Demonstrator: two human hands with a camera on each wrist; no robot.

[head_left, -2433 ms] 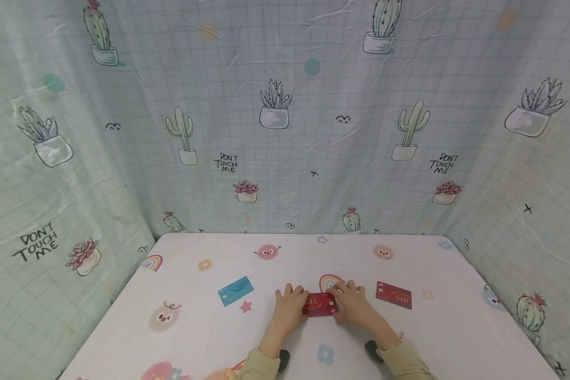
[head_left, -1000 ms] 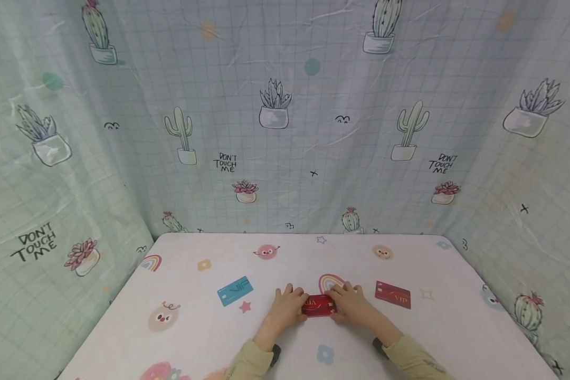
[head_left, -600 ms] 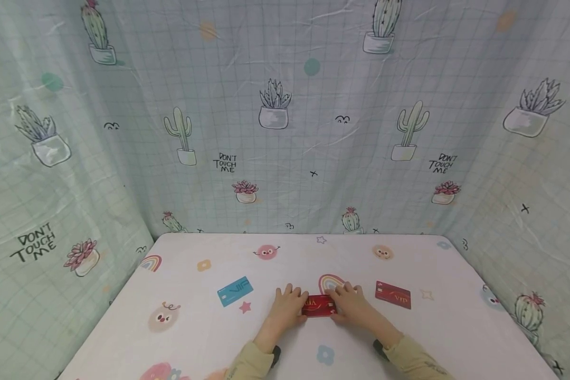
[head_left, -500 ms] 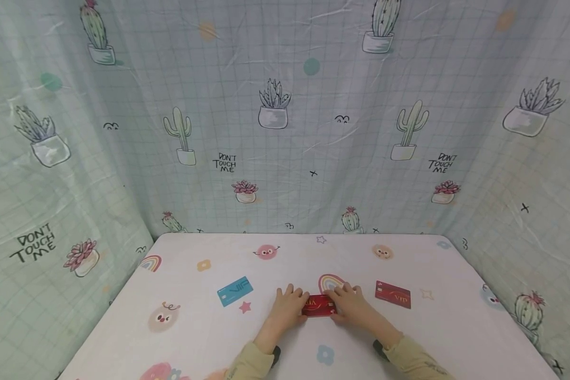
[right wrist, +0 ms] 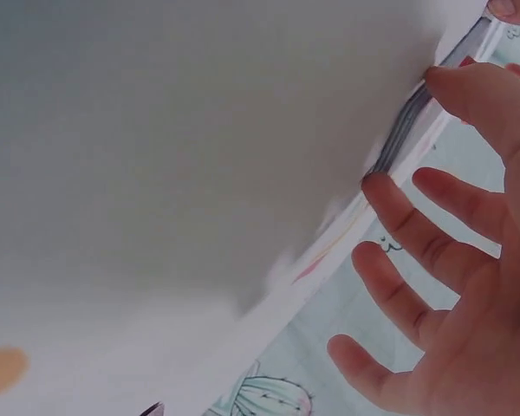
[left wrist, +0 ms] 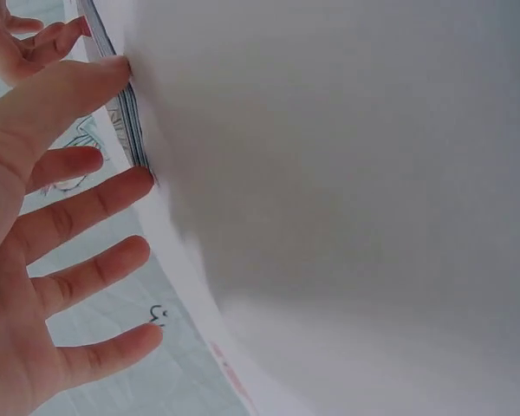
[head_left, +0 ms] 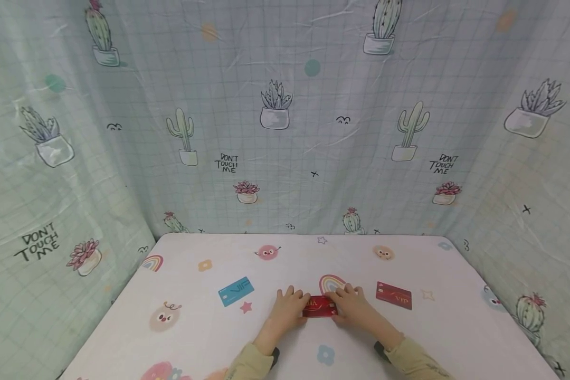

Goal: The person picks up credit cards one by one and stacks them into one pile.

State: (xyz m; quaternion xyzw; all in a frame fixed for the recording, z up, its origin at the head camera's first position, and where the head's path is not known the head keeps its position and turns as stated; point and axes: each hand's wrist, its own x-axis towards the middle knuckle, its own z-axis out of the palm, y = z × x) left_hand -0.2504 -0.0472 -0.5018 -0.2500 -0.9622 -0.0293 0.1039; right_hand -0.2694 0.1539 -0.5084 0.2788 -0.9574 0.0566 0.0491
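Both hands hold a small stack of cards [head_left: 320, 307] between them at the middle of the table; a red card with gold VIP lettering is on top. My left hand [head_left: 287, 310] pinches the stack's left end, thumb at the near edge and a finger at the far edge. At the other end my right hand [head_left: 354, 307] pinches it the same way. Several layered card edges [left wrist: 132, 126] show in the left wrist view, with the other fingers spread apart. The right wrist view shows the layered edges [right wrist: 402, 130] between thumb and finger too.
A blue VIP card [head_left: 236, 291] lies flat to the left of the hands. To the right lies a red VIP card [head_left: 393, 295]. The white table [head_left: 209, 338] has printed cartoon figures, and a cactus-print curtain [head_left: 285, 200] surrounds its back and sides.
Since the earliest frame both wrists and sleeves have shifted slightly outward, and the stack's top has tilted a little. Over the last second the hands stay nearly still, keeping their pinch.
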